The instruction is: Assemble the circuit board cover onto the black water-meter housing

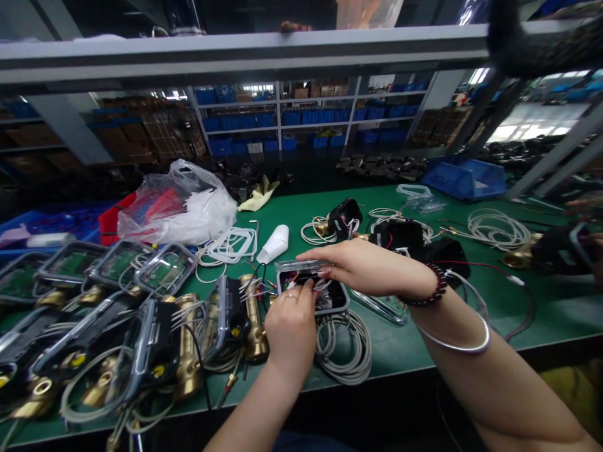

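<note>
My left hand (291,326) is curled, its fingertips pinching thin wires inside an open black meter housing (330,296) at the table's middle front. My right hand (362,267) reaches across from the right and grips the housing's far edge and its clear lid (301,265). A coil of grey cable (346,351) lies under the housing. I wear a bead bracelet and a metal bangle on the right wrist.
Several brass-bodied meters with open lids (155,333) crowd the left of the green table (527,314). A plastic bag (179,204), white gaskets (233,245), cable coils (499,226), a blue bin (466,177) and black housings (400,237) lie behind. Another person's hand (588,242) works at far right.
</note>
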The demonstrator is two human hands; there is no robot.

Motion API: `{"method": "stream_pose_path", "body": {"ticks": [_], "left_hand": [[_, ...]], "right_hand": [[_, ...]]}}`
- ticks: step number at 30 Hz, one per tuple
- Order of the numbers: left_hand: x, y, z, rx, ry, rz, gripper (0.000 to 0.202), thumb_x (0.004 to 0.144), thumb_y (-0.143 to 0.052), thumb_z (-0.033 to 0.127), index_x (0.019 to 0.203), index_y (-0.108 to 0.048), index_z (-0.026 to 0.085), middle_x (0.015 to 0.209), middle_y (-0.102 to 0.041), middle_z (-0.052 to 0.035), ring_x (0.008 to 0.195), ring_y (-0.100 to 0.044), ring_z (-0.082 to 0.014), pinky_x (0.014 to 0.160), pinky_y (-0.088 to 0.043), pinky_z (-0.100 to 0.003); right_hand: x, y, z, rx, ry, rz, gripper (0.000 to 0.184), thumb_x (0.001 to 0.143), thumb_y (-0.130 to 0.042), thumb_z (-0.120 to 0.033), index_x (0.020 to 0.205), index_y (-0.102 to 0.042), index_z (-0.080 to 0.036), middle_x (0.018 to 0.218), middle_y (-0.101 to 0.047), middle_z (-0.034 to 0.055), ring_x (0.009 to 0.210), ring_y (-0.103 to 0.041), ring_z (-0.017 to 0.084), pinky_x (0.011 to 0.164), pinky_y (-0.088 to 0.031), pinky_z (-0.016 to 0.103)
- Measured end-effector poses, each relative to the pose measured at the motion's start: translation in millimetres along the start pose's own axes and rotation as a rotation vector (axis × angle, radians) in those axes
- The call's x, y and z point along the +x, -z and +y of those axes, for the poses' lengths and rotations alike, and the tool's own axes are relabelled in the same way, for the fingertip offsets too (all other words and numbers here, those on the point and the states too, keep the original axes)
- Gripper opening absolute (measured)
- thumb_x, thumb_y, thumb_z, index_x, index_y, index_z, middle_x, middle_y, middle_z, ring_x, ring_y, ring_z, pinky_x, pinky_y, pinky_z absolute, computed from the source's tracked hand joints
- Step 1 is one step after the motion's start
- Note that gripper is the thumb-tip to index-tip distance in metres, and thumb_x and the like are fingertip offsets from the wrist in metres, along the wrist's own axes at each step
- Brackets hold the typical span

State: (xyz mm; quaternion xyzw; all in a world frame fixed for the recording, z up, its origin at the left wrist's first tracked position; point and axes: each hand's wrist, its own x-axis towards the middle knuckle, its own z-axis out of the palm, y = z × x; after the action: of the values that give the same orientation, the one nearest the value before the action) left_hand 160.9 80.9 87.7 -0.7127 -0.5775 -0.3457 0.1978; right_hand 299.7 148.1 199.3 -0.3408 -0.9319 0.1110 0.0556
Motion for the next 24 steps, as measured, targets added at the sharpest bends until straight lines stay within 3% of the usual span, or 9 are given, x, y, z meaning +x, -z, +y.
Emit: {"method": "stream_pose_path", "body": {"ticks": [3, 7, 14, 18, 20, 24], "left_hand": [[14.0, -0.5, 8.0, 0.084, 0.091, -0.167, 0.016, 0.082, -0.052, 0.015, 0.089, -0.066, 0.014, 0.070, -0.067, -0.0060, 0.063, -0.061, -0.0200, 0.057, -0.041, -0.030], [31.0, 1.0, 19.1, 0.068, 0.172, -0.380, 0.018, 0.079, -0.047, 0.009, 0.077, -0.065, 0.010, 0.070, -0.066, -0.0106, 0.069, -0.062, -0.0242, 0.063, -0.042, -0.035], [38.5, 1.7, 19.5, -0.044, 0.120, -0.490, 0.019, 0.079, -0.048, 0.014, 0.077, -0.067, 0.009, 0.079, -0.067, -0.0146, 0.082, -0.061, -0.0305, 0.072, -0.043, -0.044], [30.6, 6.5, 19.7, -0.085, 0.120, -0.461, 0.023, 0.081, -0.049, 0.023, 0.086, -0.066, 0.009, 0.087, -0.067, -0.0152, 0.086, -0.058, -0.0311, 0.076, -0.044, -0.047], [20.2, 11.5, 18.9, -0.111, 0.113, -0.390, 0.025, 0.082, -0.049, 0.024, 0.093, -0.064, 0.008, 0.091, -0.066, -0.0146, 0.085, -0.058, -0.0295, 0.075, -0.046, -0.046], [-3.4, 22.7, 6.0, -0.257, 0.062, -0.019, 0.020, 0.082, -0.049, 0.014, 0.100, -0.058, 0.013, 0.099, -0.063, -0.0095, 0.090, -0.057, -0.0196, 0.082, -0.046, -0.034]], "right_hand": [[-0.2, 2.9, 0.5, 0.024, 0.025, -0.025, 0.039, 0.086, -0.044, -0.017, 0.124, -0.051, -0.024, 0.112, -0.061, 0.0008, 0.097, -0.059, 0.018, 0.082, -0.045, 0.026], [-0.2, 4.9, 1.3, 0.061, 0.044, -0.070, 0.055, 0.074, -0.053, -0.012, 0.128, -0.047, -0.023, 0.112, -0.060, 0.0013, 0.094, -0.059, 0.018, 0.080, -0.046, 0.025], [3.3, -15.5, 8.4, -0.014, 0.026, 0.093, 0.040, 0.080, -0.051, -0.011, 0.118, -0.055, -0.024, 0.105, -0.064, 0.0001, 0.090, -0.061, 0.017, 0.076, -0.045, 0.024], [3.2, -22.9, 4.8, -0.075, -0.019, 0.150, 0.035, 0.082, -0.048, -0.008, 0.112, -0.059, -0.023, 0.101, -0.065, -0.0005, 0.088, -0.062, 0.017, 0.074, -0.046, 0.024], [2.4, -24.0, 3.7, -0.079, -0.027, 0.151, 0.036, 0.081, -0.047, -0.007, 0.112, -0.059, -0.023, 0.103, -0.065, -0.0001, 0.090, -0.061, 0.018, 0.075, -0.046, 0.025], [0.6, -25.2, 4.0, -0.051, -0.014, 0.170, 0.039, 0.079, -0.044, -0.005, 0.111, -0.059, -0.022, 0.104, -0.064, 0.0010, 0.092, -0.061, 0.018, 0.077, -0.047, 0.026]]}}
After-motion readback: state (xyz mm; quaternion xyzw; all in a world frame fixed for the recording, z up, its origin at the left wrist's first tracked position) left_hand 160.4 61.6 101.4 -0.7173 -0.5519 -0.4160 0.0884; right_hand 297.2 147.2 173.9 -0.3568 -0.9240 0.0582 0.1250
